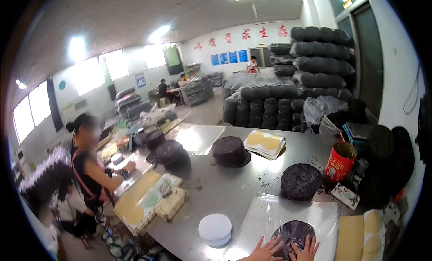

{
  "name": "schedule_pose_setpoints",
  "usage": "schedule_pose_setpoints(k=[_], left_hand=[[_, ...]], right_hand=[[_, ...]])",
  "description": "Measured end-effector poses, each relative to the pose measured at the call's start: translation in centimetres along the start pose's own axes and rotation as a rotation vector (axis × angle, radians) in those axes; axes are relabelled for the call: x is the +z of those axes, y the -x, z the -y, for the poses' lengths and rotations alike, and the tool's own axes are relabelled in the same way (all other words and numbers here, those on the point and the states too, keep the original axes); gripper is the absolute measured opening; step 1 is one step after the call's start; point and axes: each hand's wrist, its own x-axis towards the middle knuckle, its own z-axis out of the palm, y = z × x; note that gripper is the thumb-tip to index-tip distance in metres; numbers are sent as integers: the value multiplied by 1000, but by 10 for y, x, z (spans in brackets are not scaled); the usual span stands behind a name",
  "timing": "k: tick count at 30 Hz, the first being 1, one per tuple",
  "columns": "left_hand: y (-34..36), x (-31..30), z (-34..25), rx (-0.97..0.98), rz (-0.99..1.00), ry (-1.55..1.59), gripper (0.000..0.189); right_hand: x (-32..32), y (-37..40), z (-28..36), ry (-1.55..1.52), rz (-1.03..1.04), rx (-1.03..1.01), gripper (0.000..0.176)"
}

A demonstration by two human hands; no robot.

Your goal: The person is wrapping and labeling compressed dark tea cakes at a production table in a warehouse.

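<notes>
Both hands lie at the near edge of the desk [202,193], where a dark round sheet [294,230] sits at the clear plastic [256,220], though I cannot tell whether it is over or under that film; the left hand [266,250] touches its left side and the right hand [305,250] its right side, and each grip is open, fingers spread and flat, with nothing clasped. To smooth well here, keep the fingers flat rather than digging in with the tips, press evenly with both hands, and work from the middle outward so that creases leave by the rim; light, equal pressure should keep the sheet from sliding or tearing. The thick dark pile [300,182] stands just beyond the plastic, and the white rounds [215,228] lie to its left, so short strokes that stay within the film are the safer choice, with the elbows kept off both
</notes>
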Motion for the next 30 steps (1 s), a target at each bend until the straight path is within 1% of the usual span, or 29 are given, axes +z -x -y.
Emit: schedule_pose_setpoints(k=[1, 2, 3, 5, 6, 10, 13, 16, 17, 18, 19, 21, 22, 25, 26, 29, 30], left_hand=[[-3, -3, -2, -33, 28, 14, 97], [-3, 0, 2, -100, 83, 92, 95], [-2, 4, 6, -72, 72, 38, 93], [1, 3, 1, -44, 17, -49, 91], [1, 2, 0, -49, 28, -50, 88], [1, -1, -4, -8, -40, -60, 90], [4, -11, -17, -138, 45, 44, 92], [-10, -33, -26, -345, 214, 199, 125], [-22, -54, -36, -408, 230, 315, 120], [-19, -53, -45, -430, 264, 261, 116], [-35, -56, -36, -417, 264, 164, 113], [-40, -60, -34, -287, 278, 29, 106], [-39, -54, -35, -223, 289, -31, 103], [-27, 0, -10, -61, 18, -62, 91], [-26, 24, -1, -19, -69, -78, 86], [-24, 24, -3, 73, -185, 229, 94], [-25, 36, -3, 20, -143, 114, 89]], right_hand=[[-6, 1, 7, 27, 8, 61, 50], [5, 1, 2, -20, 23, 65, 50], [18, 1, -7, -71, 35, 68, 50], [21, 1, -7, -96, 28, 74, 51], [24, 2, -8, -103, 6, 68, 51], [28, 4, -13, -77, -60, 3, 51], [33, 7, -16, -115, -50, -39, 49], [27, 2, -14, -124, -91, -94, 49], [25, 8, -15, -131, -64, -105, 50], [19, 11, -12, -145, -91, -132, 57], [22, 5, -14, -197, -109, -108, 60], [29, 8, -16, -312, -131, -59, 66], [27, 7, -16, -332, -114, -46, 72], [24, 5, -20, -313, -69, -41, 69], [26, 4, -22, -221, -63, -133, 65], [20, 5, -14, -148, -88, -133, 60], [9, 9, -6, -9, -68, -53, 57]])
